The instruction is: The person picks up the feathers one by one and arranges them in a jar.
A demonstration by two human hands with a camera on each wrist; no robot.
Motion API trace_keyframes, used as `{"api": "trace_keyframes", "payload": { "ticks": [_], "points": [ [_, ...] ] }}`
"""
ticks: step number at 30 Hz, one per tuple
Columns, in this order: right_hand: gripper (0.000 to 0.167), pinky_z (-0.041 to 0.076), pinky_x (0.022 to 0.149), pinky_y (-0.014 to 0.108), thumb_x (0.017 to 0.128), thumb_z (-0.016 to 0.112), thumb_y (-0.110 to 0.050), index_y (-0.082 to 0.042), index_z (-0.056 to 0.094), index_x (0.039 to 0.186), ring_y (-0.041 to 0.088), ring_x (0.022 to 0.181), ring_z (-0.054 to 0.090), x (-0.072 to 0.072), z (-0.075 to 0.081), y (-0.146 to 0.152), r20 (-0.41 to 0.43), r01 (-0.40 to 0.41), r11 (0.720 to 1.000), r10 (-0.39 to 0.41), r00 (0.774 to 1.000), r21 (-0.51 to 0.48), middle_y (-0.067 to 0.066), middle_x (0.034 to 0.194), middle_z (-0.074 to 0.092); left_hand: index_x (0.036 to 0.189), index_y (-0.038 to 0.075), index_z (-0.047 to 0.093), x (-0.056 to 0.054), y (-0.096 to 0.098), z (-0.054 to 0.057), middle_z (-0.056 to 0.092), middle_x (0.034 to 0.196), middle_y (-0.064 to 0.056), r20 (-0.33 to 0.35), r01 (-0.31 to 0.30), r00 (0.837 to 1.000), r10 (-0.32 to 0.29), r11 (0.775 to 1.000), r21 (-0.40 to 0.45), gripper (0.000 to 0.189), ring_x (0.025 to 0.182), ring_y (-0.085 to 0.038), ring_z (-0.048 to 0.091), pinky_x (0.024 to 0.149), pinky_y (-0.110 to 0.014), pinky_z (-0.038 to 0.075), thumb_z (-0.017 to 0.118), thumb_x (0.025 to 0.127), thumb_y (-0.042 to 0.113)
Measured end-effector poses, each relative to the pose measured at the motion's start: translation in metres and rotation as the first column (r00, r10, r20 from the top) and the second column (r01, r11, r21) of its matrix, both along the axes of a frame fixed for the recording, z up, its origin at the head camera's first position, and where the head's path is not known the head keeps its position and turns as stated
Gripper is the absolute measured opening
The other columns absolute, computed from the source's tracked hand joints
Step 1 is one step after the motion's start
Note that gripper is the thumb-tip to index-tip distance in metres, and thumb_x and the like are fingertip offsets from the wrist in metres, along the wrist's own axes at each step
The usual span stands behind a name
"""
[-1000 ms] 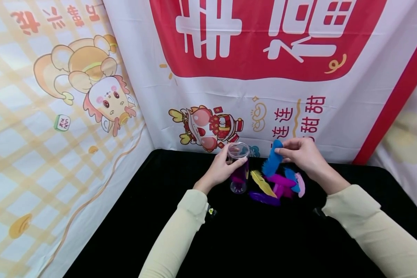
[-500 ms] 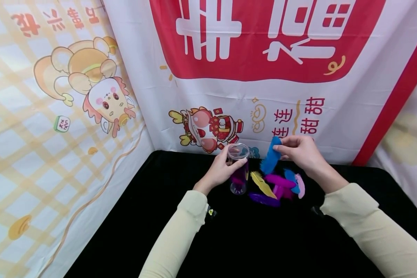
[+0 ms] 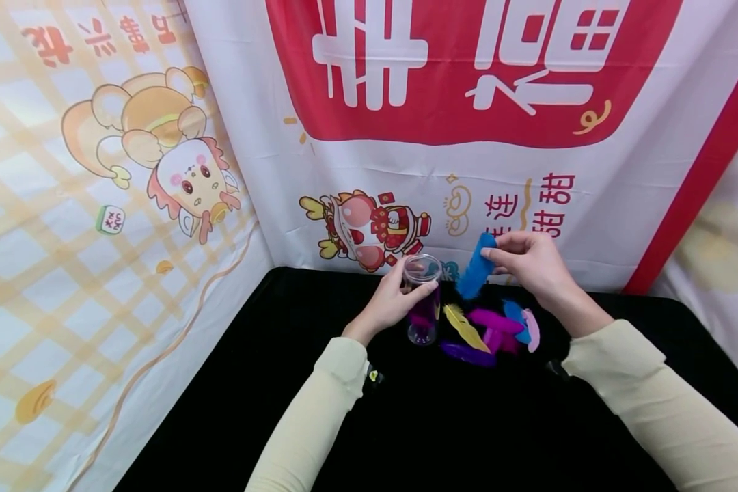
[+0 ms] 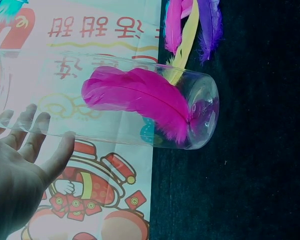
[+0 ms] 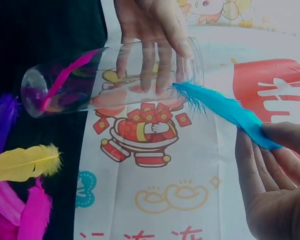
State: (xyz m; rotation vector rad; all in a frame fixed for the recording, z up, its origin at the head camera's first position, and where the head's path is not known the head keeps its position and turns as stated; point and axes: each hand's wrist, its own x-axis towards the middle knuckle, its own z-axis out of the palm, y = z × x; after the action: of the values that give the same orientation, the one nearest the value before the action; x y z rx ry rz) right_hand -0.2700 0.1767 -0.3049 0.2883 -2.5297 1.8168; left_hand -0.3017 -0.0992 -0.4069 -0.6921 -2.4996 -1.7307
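Observation:
My left hand (image 3: 389, 301) grips a clear plastic jar (image 3: 422, 333) near its open rim, thumb on one side and fingers round the other. The jar stands upright on the black table. Inside it lies a magenta feather (image 4: 137, 97), plain in the left wrist view. With thumb and fingers my right hand (image 3: 531, 265) pinches a blue feather (image 5: 225, 107) by one end. Its free end points down toward the jar, a little to the right of the rim in the head view. In the right wrist view that tip overlaps the jar's mouth; whether they touch I cannot tell.
Right of the jar lies a loose pile: a yellow feather (image 3: 466, 329), a purple feather (image 3: 467, 353), magenta feathers (image 3: 497, 320), another blue feather (image 3: 516, 318) and a pale pink feather (image 3: 531, 329). A printed cloth backdrop (image 3: 369, 164) hangs behind the black table (image 3: 443, 424).
My right hand has lifted slightly and moved left, bringing the blue feather away from the pile and closer to the jar. The left hand and the jar have stayed put.

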Motion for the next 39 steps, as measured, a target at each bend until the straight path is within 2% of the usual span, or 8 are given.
{"api": "trace_keyframes", "payload": {
  "ticks": [4,9,13,21,25,32,39],
  "points": [
    [0.042,0.054,0.062,0.029,0.095,0.075,-0.033,0.003,0.068,0.115,0.011,0.077,0.071,-0.001,0.002,-0.003,-0.027,0.012,1.0,-0.011,1.0,0.026,-0.011,0.086,0.075,0.143,0.028,0.048,0.0,0.001,-0.001,0.06,0.133,0.004,-0.008,-0.009,1.0,0.009,1.0,-0.004,0.056,0.125,-0.01,0.057,0.104,-0.04,0.05,0.071,0.096,0.047],
    [0.04,0.058,0.07,0.026,0.095,0.076,-0.03,0.004,0.068,0.114,0.009,0.081,0.071,-0.003,0.003,-0.007,-0.052,0.025,1.0,-0.025,0.998,-0.002,-0.01,0.087,0.075,0.143,0.026,0.049,0.0,0.002,0.0,0.061,0.132,0.004,-0.028,-0.028,0.999,0.028,0.999,-0.017,0.057,0.125,-0.01,0.057,0.103,-0.039,0.05,0.072,0.095,0.046],
    [0.04,0.059,0.072,0.025,0.095,0.076,-0.029,0.004,0.068,0.113,0.009,0.081,0.072,-0.003,0.005,-0.009,-0.059,0.028,0.999,-0.029,0.998,-0.018,-0.009,0.088,0.075,0.144,0.027,0.048,0.001,0.002,0.0,0.061,0.132,0.004,-0.027,-0.027,0.999,0.026,1.0,-0.016,0.057,0.125,-0.01,0.057,0.103,-0.039,0.05,0.072,0.095,0.046],
    [0.039,0.058,0.071,0.025,0.095,0.076,-0.029,0.005,0.069,0.111,0.01,0.078,0.073,-0.002,0.007,-0.016,-0.112,0.025,0.999,-0.028,0.993,-0.023,-0.006,0.086,0.076,0.146,0.023,0.047,0.001,0.001,0.0,0.059,0.14,-0.011,-0.024,-0.012,1.0,0.012,1.0,-0.007,0.061,0.126,-0.013,0.056,0.104,-0.043,0.049,0.071,0.096,0.046],
    [0.037,0.059,0.072,0.025,0.095,0.076,-0.027,0.006,0.069,0.11,0.01,0.078,0.073,-0.003,0.008,-0.019,-0.139,0.017,0.999,-0.022,0.99,-0.041,-0.007,0.086,0.076,0.147,0.02,0.046,0.001,0.002,-0.001,0.059,0.139,-0.01,-0.024,-0.01,1.0,0.01,1.0,-0.009,0.063,0.126,-0.013,0.056,0.104,-0.042,0.049,0.07,0.096,0.047],
    [0.035,0.06,0.074,0.026,0.096,0.075,-0.024,0.008,0.07,0.109,0.011,0.079,0.074,-0.005,0.008,-0.023,-0.193,0.0,0.998,-0.013,0.981,-0.07,-0.003,0.088,0.076,0.147,0.023,0.045,0.002,0.003,-0.001,0.058,0.14,-0.013,-0.019,-0.007,1.0,0.007,1.0,-0.004,0.06,0.126,-0.014,0.056,0.104,-0.041,0.049,0.07,0.097,0.045],
    [0.032,0.061,0.075,0.029,0.094,0.077,-0.023,0.005,0.072,0.109,0.014,0.078,0.075,-0.006,0.011,-0.029,-0.208,0.04,0.992,-0.065,0.976,-0.119,0.002,0.091,0.077,0.148,0.022,0.045,0.001,0.002,-0.001,0.06,0.137,-0.004,-0.008,-0.013,1.0,0.013,1.0,-0.011,0.063,0.126,-0.012,0.056,0.104,-0.039,0.049,0.07,0.096,0.047]
  ]
}}
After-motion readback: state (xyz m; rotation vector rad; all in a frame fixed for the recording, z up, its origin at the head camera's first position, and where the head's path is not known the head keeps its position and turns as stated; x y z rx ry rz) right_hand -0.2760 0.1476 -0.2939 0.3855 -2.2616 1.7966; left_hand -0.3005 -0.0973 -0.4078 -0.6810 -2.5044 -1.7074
